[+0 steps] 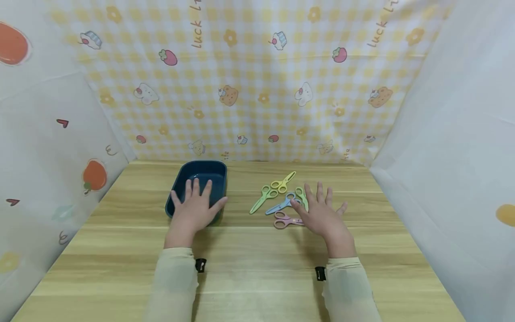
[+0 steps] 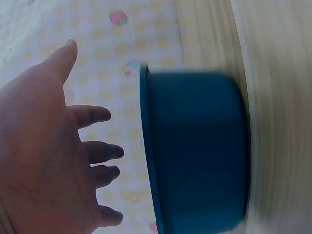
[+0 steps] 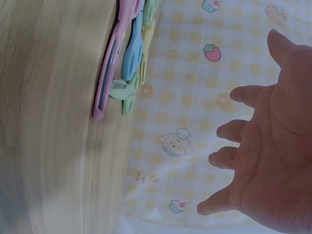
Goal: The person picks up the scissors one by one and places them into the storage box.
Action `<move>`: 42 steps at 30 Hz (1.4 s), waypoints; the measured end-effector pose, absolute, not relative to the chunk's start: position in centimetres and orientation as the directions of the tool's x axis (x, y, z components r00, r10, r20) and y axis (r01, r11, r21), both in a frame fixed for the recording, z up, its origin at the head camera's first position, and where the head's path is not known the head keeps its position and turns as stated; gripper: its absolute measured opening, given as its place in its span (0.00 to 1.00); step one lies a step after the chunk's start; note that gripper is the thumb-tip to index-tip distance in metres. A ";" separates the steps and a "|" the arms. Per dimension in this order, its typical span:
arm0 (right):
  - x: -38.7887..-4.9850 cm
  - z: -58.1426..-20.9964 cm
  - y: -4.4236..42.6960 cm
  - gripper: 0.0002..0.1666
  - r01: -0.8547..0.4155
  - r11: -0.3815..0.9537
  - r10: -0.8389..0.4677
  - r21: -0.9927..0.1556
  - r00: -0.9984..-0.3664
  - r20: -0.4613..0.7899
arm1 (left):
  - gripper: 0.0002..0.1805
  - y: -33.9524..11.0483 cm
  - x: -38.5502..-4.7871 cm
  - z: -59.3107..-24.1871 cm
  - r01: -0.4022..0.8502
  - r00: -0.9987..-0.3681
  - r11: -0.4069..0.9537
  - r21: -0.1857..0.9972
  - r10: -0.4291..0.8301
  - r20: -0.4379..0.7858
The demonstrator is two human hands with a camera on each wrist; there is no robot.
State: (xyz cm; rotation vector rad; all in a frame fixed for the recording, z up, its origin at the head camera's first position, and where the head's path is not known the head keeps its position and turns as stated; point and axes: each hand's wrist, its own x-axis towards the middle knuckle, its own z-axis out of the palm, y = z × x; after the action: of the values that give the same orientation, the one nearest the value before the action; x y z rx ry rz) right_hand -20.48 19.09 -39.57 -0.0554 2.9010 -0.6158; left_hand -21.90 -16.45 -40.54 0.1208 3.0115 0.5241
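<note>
My left hand (image 1: 194, 213), fingers spread, hovers over the near part of a dark blue bin (image 1: 222, 179). In the left wrist view a gap shows between its fingertips and the bin's rim (image 2: 146, 136). My right hand (image 1: 323, 215) is likewise spread above several pairs of children's scissors and holds nothing. Among them are yellow scissors (image 1: 283, 182), blue scissors (image 1: 281, 205) and green scissors (image 1: 263, 198) on the left. A second green pair (image 1: 301, 195) and the pink scissors (image 1: 283, 220) are partly hidden by the right hand. The right wrist view shows the pink scissors (image 3: 108, 73) lying on the table.
The wooden table (image 1: 257, 277) meets a yellow checked cloth backdrop (image 1: 257, 89) at its far edge. White cloth walls stand on the left (image 1: 40, 170) and right (image 1: 450, 134). The bin stands near the back, left of the scissors.
</note>
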 end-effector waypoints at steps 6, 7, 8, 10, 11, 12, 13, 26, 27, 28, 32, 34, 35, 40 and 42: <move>-20.4 -39.6 19.3 0.55 -0.003 0.915 -0.074 -0.404 -0.984 -0.161 | 0.60 -20.6 -22.1 -40.9 0.035 -0.992 0.935 0.352 0.075 -0.101; -20.4 -39.6 19.4 0.54 -0.001 0.914 -0.074 -0.407 -0.984 -0.164 | 0.62 -21.4 -22.2 -41.0 0.034 -0.991 0.938 0.346 0.077 -0.110; -20.4 -39.6 19.5 0.53 0.000 0.915 -0.074 -0.404 -0.983 -0.167 | 0.63 -22.2 -22.3 -41.1 0.035 -0.990 0.940 0.339 0.079 -0.117; -20.4 -39.7 19.7 0.53 0.002 0.916 -0.074 -0.401 -0.982 -0.175 | 0.64 -23.7 -22.5 -41.5 0.038 -0.988 0.944 0.328 0.086 -0.132; -20.4 -39.7 19.8 0.53 0.003 0.917 -0.073 -0.399 -0.982 -0.176 | 0.65 -24.4 -22.5 -41.6 0.040 -0.986 0.943 0.330 0.092 -0.141; -20.4 -39.7 19.9 0.53 0.003 0.918 -0.073 -0.396 -0.981 -0.179 | 0.65 -25.1 -22.5 -41.8 0.041 -0.984 0.942 0.333 0.096 -0.150; -20.4 -39.7 19.9 0.53 0.004 0.919 -0.073 -0.394 -0.981 -0.181 | 0.65 -25.7 -22.6 -42.0 0.043 -0.982 0.941 0.336 0.100 -0.157; -20.3 -40.3 20.2 0.52 -0.005 0.920 -0.088 -0.393 -0.977 -0.194 | 0.69 -29.3 -22.5 -44.9 0.061 -0.961 0.844 0.532 0.194 -0.198; -20.2 -40.3 20.3 0.53 -0.004 0.920 -0.088 -0.393 -0.977 -0.195 | 0.69 -29.3 -22.5 -44.9 0.060 -0.960 0.841 0.538 0.196 -0.199; -20.2 -40.3 20.3 0.53 -0.004 0.920 -0.087 -0.392 -0.977 -0.195 | 0.69 -29.3 -22.5 -45.0 0.059 -0.960 0.838 0.543 0.197 -0.199; -20.2 -40.4 20.4 0.53 -0.004 0.920 -0.087 -0.392 -0.977 -0.195 | 0.68 -29.4 -22.7 -45.1 0.057 -0.958 0.842 0.536 0.198 -0.209; -20.2 -40.4 20.5 0.53 -0.004 0.920 -0.087 -0.391 -0.977 -0.196 | 0.68 -29.3 -22.8 -45.1 0.059 -0.955 0.845 0.531 0.202 -0.215; -20.2 -40.3 20.5 0.53 -0.003 0.920 -0.087 -0.393 -0.977 -0.196 | 0.68 -29.3 -22.9 -45.1 0.060 -0.954 0.846 0.530 0.204 -0.218; -20.2 -39.8 20.8 0.54 0.002 0.917 -0.085 -0.398 -0.976 -0.200 | 0.69 -29.2 -23.1 -45.0 0.063 -0.949 0.846 0.529 0.215 -0.231; -20.4 -39.4 20.8 0.55 0.004 0.918 -0.081 -0.397 -0.977 -0.195 | 0.69 -29.2 -23.1 -44.9 0.063 -0.946 0.843 0.534 0.221 -0.237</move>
State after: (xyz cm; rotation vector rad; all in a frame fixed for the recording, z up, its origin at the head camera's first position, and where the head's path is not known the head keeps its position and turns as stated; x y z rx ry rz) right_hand -20.39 20.82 -39.37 -0.0582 2.8712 -0.5948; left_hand -23.15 -29.24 -44.88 0.2157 2.7316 0.7773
